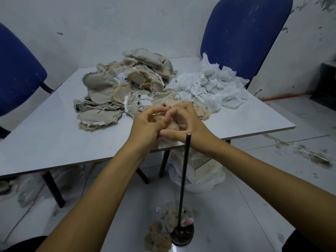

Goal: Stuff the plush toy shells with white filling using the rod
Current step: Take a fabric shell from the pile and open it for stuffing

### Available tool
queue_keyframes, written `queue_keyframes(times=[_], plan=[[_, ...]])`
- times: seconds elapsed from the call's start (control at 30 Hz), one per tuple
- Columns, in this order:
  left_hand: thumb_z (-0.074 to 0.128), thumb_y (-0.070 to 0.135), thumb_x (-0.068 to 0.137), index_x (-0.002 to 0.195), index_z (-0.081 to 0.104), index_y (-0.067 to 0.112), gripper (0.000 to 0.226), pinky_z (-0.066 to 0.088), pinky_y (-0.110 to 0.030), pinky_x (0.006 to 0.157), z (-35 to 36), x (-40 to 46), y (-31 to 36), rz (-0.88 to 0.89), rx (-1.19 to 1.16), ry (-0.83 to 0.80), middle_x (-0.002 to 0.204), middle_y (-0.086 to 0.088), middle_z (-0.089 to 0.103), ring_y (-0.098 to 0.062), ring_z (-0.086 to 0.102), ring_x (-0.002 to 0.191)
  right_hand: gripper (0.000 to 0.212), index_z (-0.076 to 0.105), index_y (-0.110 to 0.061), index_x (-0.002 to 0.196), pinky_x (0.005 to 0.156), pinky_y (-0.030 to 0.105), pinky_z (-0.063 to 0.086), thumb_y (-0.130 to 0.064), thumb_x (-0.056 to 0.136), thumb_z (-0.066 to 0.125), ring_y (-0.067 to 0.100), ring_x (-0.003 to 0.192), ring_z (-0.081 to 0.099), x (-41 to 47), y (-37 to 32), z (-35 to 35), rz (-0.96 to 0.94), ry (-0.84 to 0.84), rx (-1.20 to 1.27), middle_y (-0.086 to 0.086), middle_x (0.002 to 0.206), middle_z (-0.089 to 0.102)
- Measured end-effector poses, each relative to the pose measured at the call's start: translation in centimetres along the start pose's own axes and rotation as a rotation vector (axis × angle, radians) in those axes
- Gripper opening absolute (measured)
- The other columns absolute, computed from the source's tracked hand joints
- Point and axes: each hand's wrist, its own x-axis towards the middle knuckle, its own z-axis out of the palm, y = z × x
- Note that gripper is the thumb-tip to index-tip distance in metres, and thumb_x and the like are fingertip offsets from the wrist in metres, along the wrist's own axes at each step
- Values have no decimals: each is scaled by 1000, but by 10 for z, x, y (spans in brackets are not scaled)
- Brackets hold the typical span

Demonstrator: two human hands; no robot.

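Observation:
My left hand [149, 124] and my right hand [185, 120] meet above the table's front edge, fingers curled round a small pinkish-beige plush shell [175, 125] that is mostly hidden between them. A dark metal rod [184, 179] stands upright on a round base [182, 235] on the floor, its tip just below my right thumb. A heap of flat beige plush shells [123, 88] lies on the table behind my hands. White filling packets [211, 84] are piled at the right back of the table.
The grey table [54, 135] has blue chairs at its far right [243, 37] and left [16, 73]. A plastic bag [200, 177] sits under the table. Stuffed plush toys [169, 228] lie on the floor beside the rod's base.

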Motion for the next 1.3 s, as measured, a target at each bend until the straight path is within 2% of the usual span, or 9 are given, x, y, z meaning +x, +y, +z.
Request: queue_keyframes(times=[0.1, 0.2, 0.27, 0.37, 0.5, 0.63, 0.83, 1.13, 1.3], plan=[[64, -3, 90, 106, 70, 17, 26, 57, -32, 66, -10, 2, -1, 52, 16, -28, 77, -7, 69, -20, 69, 73, 33, 57, -24, 120, 84, 12, 49, -31, 88, 65, 0, 112, 56, 6, -4, -12, -44, 19, 94, 6, 132, 46], [67, 4, 90, 103, 71, 23, 23, 55, -28, 57, -12, 1, 2, 76, 141, -176, 72, -5, 65, -15, 66, 67, 44, 51, -26, 137, 97, 10, 38, -27, 94, 65, 9, 125, 43, 14, 5, -29, -109, 245, -451, 4, 141, 37], [67, 5, 91, 99, 72, 23, 19, 55, -25, 58, -12, 0, 1, 90, 238, -224, 75, -6, 67, -15, 67, 69, 58, 39, -27, 149, 110, 29, 31, -29, 95, 63, 23, 134, 34, 17, 13, -32, 20, 115, -720, 6, 149, 36], [72, 1, 86, 96, 72, 19, 20, 55, -25, 63, -15, -1, -1, 102, 377, -282, 74, -1, 71, -12, 68, 70, 51, 49, -22, 143, 102, 42, 39, -31, 95, 61, 27, 123, 45, 14, 23, -25, 104, -25, -860, 6, 131, 54], [81, 15, 80, 96, 73, 28, 22, 54, -22, 63, -18, -4, 2, 81, 397, -378, 78, -1, 74, -12, 71, 73, 25, 71, -17, 117, 86, 41, 47, -20, 94, 62, 24, 102, 56, 12, 21, -20, 20, 158, -735, 5, 106, 61], [74, 21, 87, 86, 69, 22, 5, 46, -16, 70, -18, -1, -2, 350, 674, -46, 87, 8, 67, -3, 61, 77, 17, 70, -12, 108, 87, 37, 45, -15, 94, 62, 24, 100, 54, 12, 20, -20, 11, 329, -605, 6, 104, 58], [79, 27, 83, 109, 53, 40, 39, 48, -12, 77, -16, 2, -7, 281, 665, -58, 109, 8, 58, -2, 60, 95, 8, 66, -22, 98, 67, 12, 45, -17, 92, 68, 3, 78, 61, 11, 12, -18, -58, 314, -302, -11, 85, 66], [70, 12, 90, 107, 60, 32, 28, 57, -32, 79, -4, 2, -3, 367, 423, 0, 96, 10, 68, -7, 66, 90, 29, 58, -30, 114, 64, 23, 49, -18, 91, 70, 12, 72, 64, 5, 10, -19, -160, 209, -175, -8, 86, 66], [71, 14, 89, 99, 64, 22, 15, 57, -44, 83, -4, 1, 1, 429, 396, 45, 89, 2, 67, -17, 66, 87, 20, 65, -24, 110, 75, 53, 56, -18, 91, 70, 33, 85, 68, 3, 5, -22, -155, 175, -75, 12, 94, 69]])
